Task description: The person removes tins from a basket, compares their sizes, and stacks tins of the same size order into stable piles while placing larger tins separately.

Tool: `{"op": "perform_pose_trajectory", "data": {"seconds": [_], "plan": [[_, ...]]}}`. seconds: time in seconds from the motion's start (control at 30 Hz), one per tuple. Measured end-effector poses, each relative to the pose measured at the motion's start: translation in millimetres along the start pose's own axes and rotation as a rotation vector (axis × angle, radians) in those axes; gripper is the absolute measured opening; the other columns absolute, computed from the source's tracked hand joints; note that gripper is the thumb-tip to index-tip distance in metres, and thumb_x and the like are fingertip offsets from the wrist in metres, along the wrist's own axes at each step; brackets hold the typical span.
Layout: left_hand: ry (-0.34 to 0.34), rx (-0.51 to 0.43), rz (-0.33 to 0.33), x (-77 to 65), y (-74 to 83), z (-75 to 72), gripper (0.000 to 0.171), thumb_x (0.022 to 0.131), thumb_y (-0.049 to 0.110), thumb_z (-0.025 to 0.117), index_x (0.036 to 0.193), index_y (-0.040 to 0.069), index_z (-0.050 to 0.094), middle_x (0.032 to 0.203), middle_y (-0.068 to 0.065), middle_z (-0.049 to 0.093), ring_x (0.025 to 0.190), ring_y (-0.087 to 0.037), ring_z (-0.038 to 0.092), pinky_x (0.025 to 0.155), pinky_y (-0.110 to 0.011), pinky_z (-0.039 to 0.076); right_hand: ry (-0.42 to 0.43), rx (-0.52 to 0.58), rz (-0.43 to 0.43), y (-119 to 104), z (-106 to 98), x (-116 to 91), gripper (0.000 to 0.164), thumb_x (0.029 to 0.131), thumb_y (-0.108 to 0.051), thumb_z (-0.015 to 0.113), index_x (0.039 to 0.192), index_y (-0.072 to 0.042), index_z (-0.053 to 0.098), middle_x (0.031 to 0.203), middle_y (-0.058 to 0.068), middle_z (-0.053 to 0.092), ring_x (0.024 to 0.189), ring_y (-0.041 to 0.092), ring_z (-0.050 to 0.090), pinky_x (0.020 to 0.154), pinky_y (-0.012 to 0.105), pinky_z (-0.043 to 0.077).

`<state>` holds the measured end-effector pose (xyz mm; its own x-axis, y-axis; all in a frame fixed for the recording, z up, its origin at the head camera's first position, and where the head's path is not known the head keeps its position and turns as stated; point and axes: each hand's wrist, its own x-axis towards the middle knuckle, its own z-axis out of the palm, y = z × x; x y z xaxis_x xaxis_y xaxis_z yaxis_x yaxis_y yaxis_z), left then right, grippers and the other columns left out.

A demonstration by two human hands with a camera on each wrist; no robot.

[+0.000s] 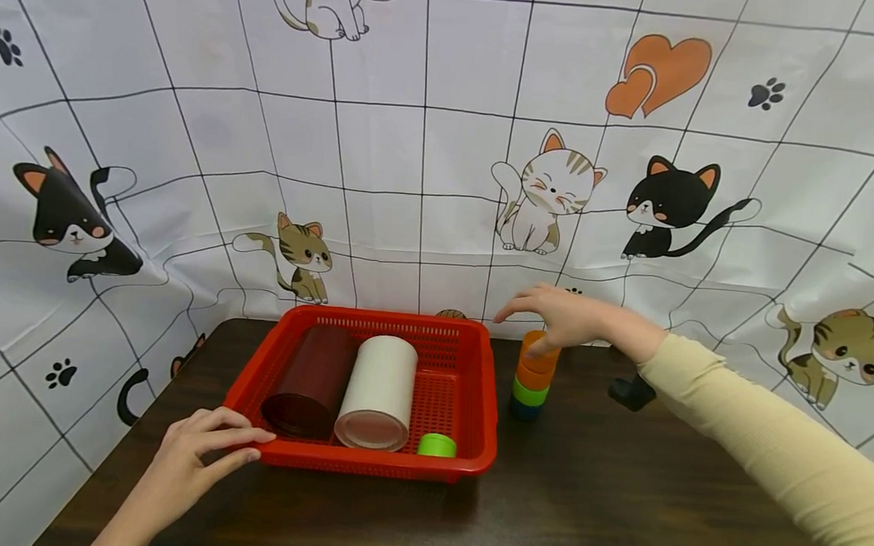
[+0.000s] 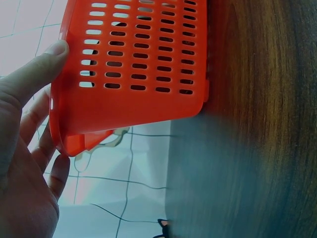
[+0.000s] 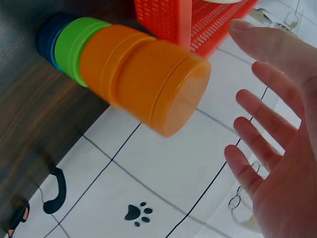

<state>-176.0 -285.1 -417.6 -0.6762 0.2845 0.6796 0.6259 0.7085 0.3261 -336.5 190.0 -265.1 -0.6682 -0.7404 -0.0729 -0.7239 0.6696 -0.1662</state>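
Observation:
A red plastic basket [image 1: 434, 469] stands on the dark table. My left hand [image 1: 196, 459] grips its front left corner; in the left wrist view the thumb lies on one side of the rim and the fingers on the other. To the right of the basket rises a stack of cups [image 3: 141, 74], dark blue at the bottom, then green, then orange on top. My right hand [image 1: 562, 314] is spread beside the top of this stack. The right wrist view shows a gap between its fingers and the top orange cup.
Inside the basket lie a dark maroon cylinder [image 1: 315, 378] and a cream cylinder [image 1: 380, 391]. A small green cup [image 1: 437, 445] sits in its front right part. Behind the table hangs a white sheet [image 1: 459, 157] printed with cats. A black object [image 1: 631, 393] is partly behind the right sleeve.

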Motion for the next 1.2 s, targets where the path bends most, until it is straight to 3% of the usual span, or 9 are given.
{"op": "perform_pose_trajectory", "data": {"seconds": [0.23, 0.5, 0.77, 1.03, 1.2], "plan": [[0.010, -0.023, 0.023, -0.4, -1.3, 0.5, 0.047, 0.060, 0.001, 0.087, 0.097, 0.029, 0.078, 0.091, 0.014, 0.066, 0.084, 0.001, 0.047, 0.075, -0.015, 0.031, -0.045, -0.023, -0.067, -19.9, -0.1, 19.2, 0.053, 0.082, -0.024, 0.080, 0.132, -0.022, 0.061, 0.135, 0.004, 0.059, 0.128, 0.029, 0.047, 0.106, 0.054, 0.040], [0.006, -0.027, 0.004, 0.1, -0.1, -0.4, 0.046, 0.062, 0.001, 0.087, 0.098, 0.029, 0.078, 0.092, 0.014, 0.066, 0.083, 0.001, 0.045, 0.076, -0.016, 0.029, -0.148, -0.057, -0.153, -42.9, 7.2, 43.0, 0.052, 0.085, -0.025, 0.078, 0.134, -0.022, 0.060, 0.141, 0.003, 0.055, 0.131, 0.029, 0.046, 0.105, 0.050, 0.042], [0.005, -0.040, 0.010, 0.2, -0.2, -0.7, 0.048, 0.062, 0.000, 0.087, 0.099, 0.029, 0.078, 0.091, 0.013, 0.066, 0.083, 0.001, 0.045, 0.072, -0.016, 0.030, -0.268, -0.043, -0.187, -65.1, 19.1, 58.8, 0.052, 0.086, -0.022, 0.076, 0.135, -0.022, 0.059, 0.144, -0.003, 0.054, 0.147, 0.032, 0.031, 0.117, 0.055, 0.030], [0.007, -0.038, 0.020, 1.2, 1.0, -1.3, 0.048, 0.061, 0.000, 0.086, 0.099, 0.028, 0.079, 0.091, 0.013, 0.066, 0.084, 0.001, 0.046, 0.075, -0.015, 0.031, -0.331, -0.049, -0.258, -76.0, 31.5, 74.4, 0.052, 0.083, -0.021, 0.080, 0.132, -0.022, 0.062, 0.136, -0.003, 0.058, 0.131, 0.020, 0.044, 0.106, 0.041, 0.043], [0.004, -0.028, 0.016, 0.8, 0.2, -1.0, 0.047, 0.061, 0.000, 0.087, 0.098, 0.028, 0.079, 0.090, 0.013, 0.065, 0.083, 0.001, 0.046, 0.075, -0.016, 0.030, -0.407, -0.057, -0.252, -79.8, 41.2, 82.6, 0.055, 0.080, -0.019, 0.082, 0.131, -0.024, 0.063, 0.135, -0.008, 0.059, 0.127, 0.015, 0.046, 0.108, 0.039, 0.041]]}}
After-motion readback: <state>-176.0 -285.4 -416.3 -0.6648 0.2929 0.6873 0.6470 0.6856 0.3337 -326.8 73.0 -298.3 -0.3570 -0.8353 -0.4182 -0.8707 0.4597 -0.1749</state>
